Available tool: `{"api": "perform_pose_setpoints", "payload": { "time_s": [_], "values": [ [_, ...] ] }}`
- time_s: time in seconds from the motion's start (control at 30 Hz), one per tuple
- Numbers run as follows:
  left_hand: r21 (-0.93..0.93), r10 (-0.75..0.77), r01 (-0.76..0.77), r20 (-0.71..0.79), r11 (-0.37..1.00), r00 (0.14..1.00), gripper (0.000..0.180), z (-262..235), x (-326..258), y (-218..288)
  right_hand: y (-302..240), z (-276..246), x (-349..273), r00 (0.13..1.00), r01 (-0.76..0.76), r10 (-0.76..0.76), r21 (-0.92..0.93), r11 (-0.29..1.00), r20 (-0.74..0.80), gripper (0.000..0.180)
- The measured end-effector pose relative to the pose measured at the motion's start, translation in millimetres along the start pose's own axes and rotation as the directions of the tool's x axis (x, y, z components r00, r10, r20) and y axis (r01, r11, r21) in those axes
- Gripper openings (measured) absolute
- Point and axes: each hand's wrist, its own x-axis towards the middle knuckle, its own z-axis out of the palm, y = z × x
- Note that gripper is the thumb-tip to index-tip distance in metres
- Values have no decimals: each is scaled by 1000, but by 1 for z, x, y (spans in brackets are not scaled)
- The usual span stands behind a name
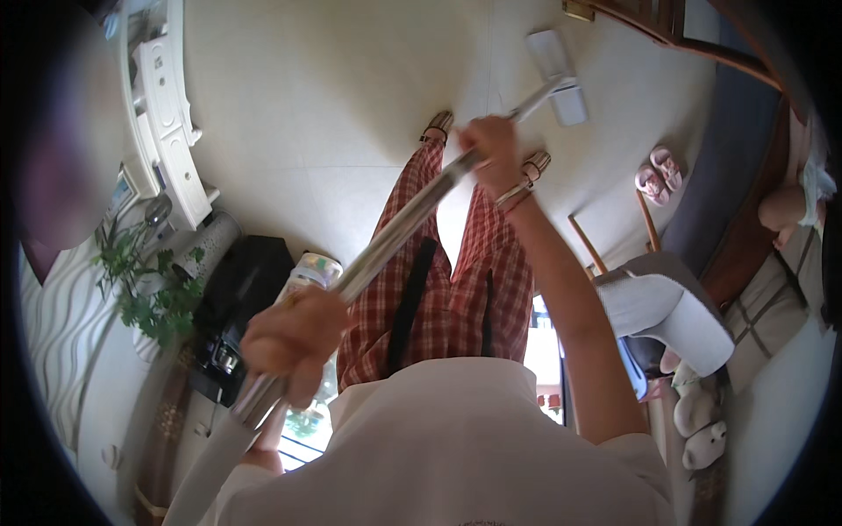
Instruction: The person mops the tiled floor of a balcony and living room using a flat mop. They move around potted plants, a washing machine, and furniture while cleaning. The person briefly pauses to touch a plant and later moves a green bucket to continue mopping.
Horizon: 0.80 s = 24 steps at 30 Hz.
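My left hand (294, 342) is wrapped round the upper part of a flat mop, close to its pale grey handle end. Lower down the shiny metal pole (399, 230), my right hand (493, 145) grips it too, fingers closed. The pole slants from the lower left to the upper right across my red plaid trousers. At its far end the flat mop head (568, 98), whitish with two panels, rests on the pale floor just beyond my sandalled feet. Both hands are slightly blurred.
White drawers (171, 131), a green plant (145, 272) and a black box-like object (241, 307) stand on the left. To the right are pink slippers (653, 175), a chair draped with pale cloth (658, 307), a white plush toy (702, 430) and a seated person's limb (781, 215). Wooden furniture (684, 44) lies far right.
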Motion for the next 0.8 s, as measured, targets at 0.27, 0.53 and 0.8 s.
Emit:
{"api": "perform_pose_setpoints", "payload": {
  "time_s": [0.27,0.53,0.8],
  "values": [
    [0,96,-98,-201,995,975,34,20,-37,36,-48,-5,-9,879,43,-58,43,998,473,34],
    [71,-94,80,219,994,971,28,95,36,-83,132,-99,-39,1000,-25,25,-162,986,-5,27],
    [-189,193,-170,111,967,975,26,52,59,-132,133,-65,-11,983,-111,98,-79,991,-153,25]
  ]
}}
